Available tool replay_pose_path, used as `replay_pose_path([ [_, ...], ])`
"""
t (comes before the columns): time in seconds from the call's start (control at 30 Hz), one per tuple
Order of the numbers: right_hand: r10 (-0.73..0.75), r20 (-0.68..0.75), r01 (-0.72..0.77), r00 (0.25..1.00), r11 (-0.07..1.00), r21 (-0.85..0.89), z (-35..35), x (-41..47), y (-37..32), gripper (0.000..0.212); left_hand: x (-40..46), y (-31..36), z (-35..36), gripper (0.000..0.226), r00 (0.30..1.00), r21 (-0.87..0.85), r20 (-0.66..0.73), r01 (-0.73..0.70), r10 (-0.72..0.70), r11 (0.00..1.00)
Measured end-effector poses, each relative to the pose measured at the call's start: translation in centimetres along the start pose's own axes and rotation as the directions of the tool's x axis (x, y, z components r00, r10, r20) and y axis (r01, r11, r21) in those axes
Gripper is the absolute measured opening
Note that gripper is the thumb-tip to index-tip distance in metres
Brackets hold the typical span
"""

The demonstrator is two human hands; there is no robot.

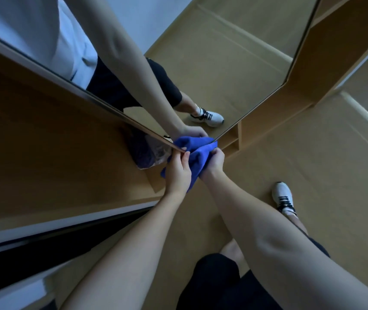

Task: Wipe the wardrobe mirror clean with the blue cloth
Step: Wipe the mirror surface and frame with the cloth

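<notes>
Blue cloth [197, 156] bunched between both grips at mirror [223, 70] corner.

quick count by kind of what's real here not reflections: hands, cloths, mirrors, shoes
hands: 2, left hand and right hand, both gripping the cloth
cloths: 1, the blue cloth at the mirror's bottom corner
mirrors: 1, the wardrobe mirror
shoes: 1, a white shoe on the floor
total: 5
</notes>
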State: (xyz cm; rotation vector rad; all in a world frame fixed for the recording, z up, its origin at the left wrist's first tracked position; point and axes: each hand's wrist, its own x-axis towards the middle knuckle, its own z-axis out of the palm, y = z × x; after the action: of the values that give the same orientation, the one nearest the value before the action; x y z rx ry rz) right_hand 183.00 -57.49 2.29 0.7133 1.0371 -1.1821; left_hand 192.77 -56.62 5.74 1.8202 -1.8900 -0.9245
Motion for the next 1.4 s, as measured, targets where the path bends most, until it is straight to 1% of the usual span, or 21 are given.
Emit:
replay_pose_path([
  [0.1,-0.055,-0.043,0.056,0.998,0.998,0.01,0.0,-0.6,-1.7,0.022,-0.1,0.1,-0.2,0.024,0.999,-0.024,0.035,0.021,-0.02,0.999],
  [0.17,-0.136,-0.063,0.138,0.989,0.99,0.026,0.0,-0.4,-4.0,0.023,-0.1,0.3,-0.3,0.026,0.997,-0.035,0.064,0.039,-0.037,0.999],
  [0.23,-0.197,-0.077,0.203,0.978,0.975,0.086,0.2,0.1,-6.3,0.028,-0.1,0.4,0.0,0.029,0.996,-0.043,0.057,0.065,-0.063,0.997],
  [0.27,-0.216,-0.086,0.223,0.973,0.971,0.083,0.4,0.4,-7.0,0.03,-0.1,0.4,0.2,0.029,0.996,-0.055,0.046,0.077,-0.074,0.996],
  [0.3,-0.219,-0.091,0.226,0.972,0.971,0.078,0.6,0.6,-7.2,0.031,-0.1,0.5,0.3,0.028,0.996,-0.07,0.039,0.089,-0.086,0.994],
  [0.37,-0.161,-0.077,0.166,0.984,0.984,0.066,0.9,0.6,-6.0,0.032,-0.1,0.8,0.5,0.027,0.994,-0.076,0.026,0.109,-0.107,0.991],
  [0.5,-0.026,-0.032,0.024,0.999,0.998,-0.06,1.3,-0.4,-1.3,0.041,0.3,0.9,0.3,0.027,0.994,0.001,-0.008,0.107,-0.107,0.994],
  [0.57,0.0,-0.031,-0.001,1.0,0.999,-0.033,1.3,-0.8,-1.1,0.034,0.5,0.9,0.1,0.027,0.996,0.034,-0.006,0.091,-0.091,0.995],
  [0.63,-0.046,-0.052,0.045,0.998,0.999,-0.022,0.9,-0.7,-2.5,0.024,0.6,0.8,0.0,0.026,0.995,0.039,0.015,0.093,-0.094,0.995],
  [0.7,-0.129,-0.048,0.126,0.99,0.99,-0.07,0.2,-0.5,-4.4,0.025,0.5,0.7,0.1,0.026,0.995,0.014,0.034,0.091,-0.092,0.996],
  [0.77,-0.166,-0.056,0.164,0.984,0.985,-0.045,-0.2,-0.4,-6.1,0.024,0.2,0.8,0.2,0.026,0.992,-0.04,0.057,0.112,-0.109,0.993],
  [0.87,-0.156,-0.093,0.16,0.983,0.987,0.033,0.1,0.4,-6.0,0.028,-0.2,1.0,0.5,0.026,0.987,-0.109,0.054,0.157,-0.152,0.982],
  [0.9,-0.148,-0.096,0.15,0.984,0.988,0.024,0.3,0.6,-5.0,0.031,-0.3,1.0,0.6,0.026,0.986,-0.124,0.047,0.165,-0.16,0.979],
  [0.93,-0.133,-0.074,0.137,0.988,0.99,0.045,0.6,0.9,-3.9,0.033,-0.2,1.0,0.7,0.026,0.985,-0.133,0.039,0.169,-0.166,0.977],
  [1.0,-0.102,-0.026,0.102,0.994,0.995,0.016,0.8,0.2,-1.7,0.034,-0.1,0.9,0.7,0.025,0.984,-0.129,0.031,0.179,-0.177,0.975],
  [1.07,-0.073,-0.021,0.073,0.997,0.997,0.024,0.9,-0.3,-0.8,0.03,0.1,0.8,0.7,0.024,0.981,-0.124,0.037,0.196,-0.193,0.973],
  [1.13,-0.078,-0.043,0.081,0.996,0.995,0.066,0.7,-0.2,-2.1,0.03,0.3,0.8,0.7,0.022,0.974,-0.172,0.042,0.226,-0.222,0.959],
  [1.2,-0.156,-0.084,0.159,0.984,0.986,0.041,0.5,0.8,-5.0,0.033,0.3,0.9,0.8,0.021,0.972,-0.207,0.038,0.233,-0.23,0.95],
  [1.27,-0.208,-0.075,0.215,0.975,0.972,0.098,0.5,1.6,-8.0,0.037,0.0,1.0,1.1,0.022,0.97,-0.202,0.031,0.243,-0.242,0.949],
  [1.33,-0.234,-0.079,0.237,0.969,0.971,0.024,0.4,1.5,-9.5,0.042,-0.2,1.2,1.4,0.024,0.964,-0.178,0.006,0.263,-0.266,0.948],
  [1.4,-0.287,-0.034,0.283,0.957,0.956,-0.08,0.5,1.2,-8.8,0.037,-0.3,1.5,1.7,0.025,0.956,-0.181,-0.016,0.287,-0.294,0.941],
])
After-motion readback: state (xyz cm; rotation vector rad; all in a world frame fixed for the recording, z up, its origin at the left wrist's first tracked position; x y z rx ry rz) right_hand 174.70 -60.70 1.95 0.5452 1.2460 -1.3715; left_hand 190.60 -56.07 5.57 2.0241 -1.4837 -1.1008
